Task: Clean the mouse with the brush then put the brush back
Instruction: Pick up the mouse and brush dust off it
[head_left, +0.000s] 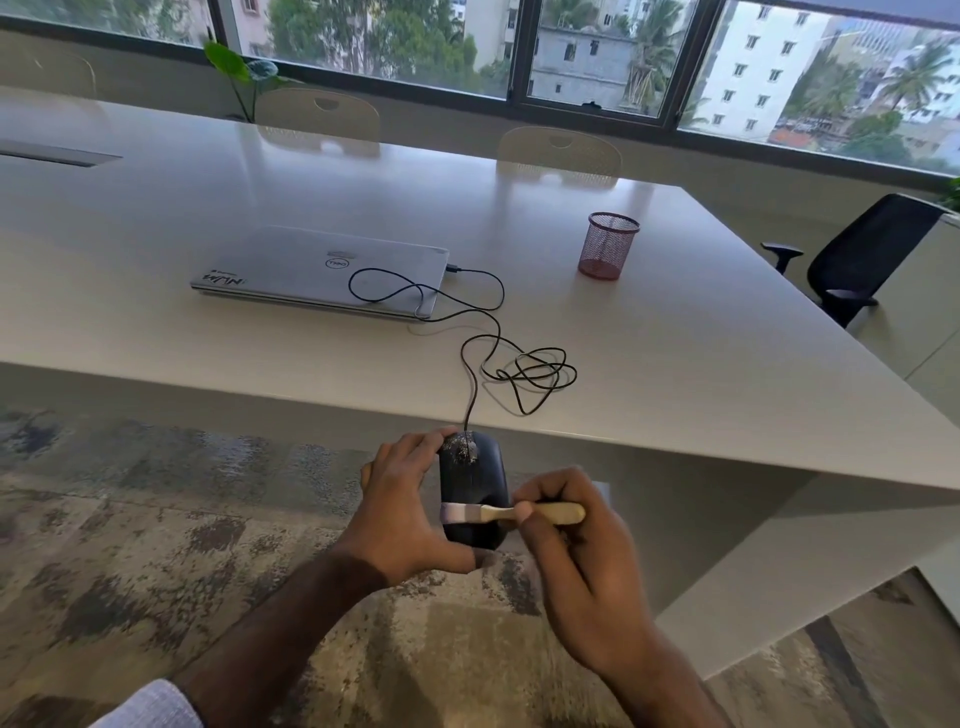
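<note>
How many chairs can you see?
4: three pale chairs behind the table, left, middle, right; one black office chair at the right. More may be hidden.

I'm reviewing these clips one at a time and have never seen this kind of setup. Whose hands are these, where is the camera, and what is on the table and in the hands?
There is no machine here: a person works with bare hands, and the single picture comes from a wide-angle camera worn on their head, looking forward and down.

The left hand grips a black wired mouse, held in the air just off the near edge of the white table. The right hand pinches the pale handle of a small brush, whose bristles lie across the mouse's rear part. Pale specks show near the mouse's front.

On the table lie a closed silver laptop, the mouse's looped black cable running towards the laptop's side, and a red mesh cup.
</note>
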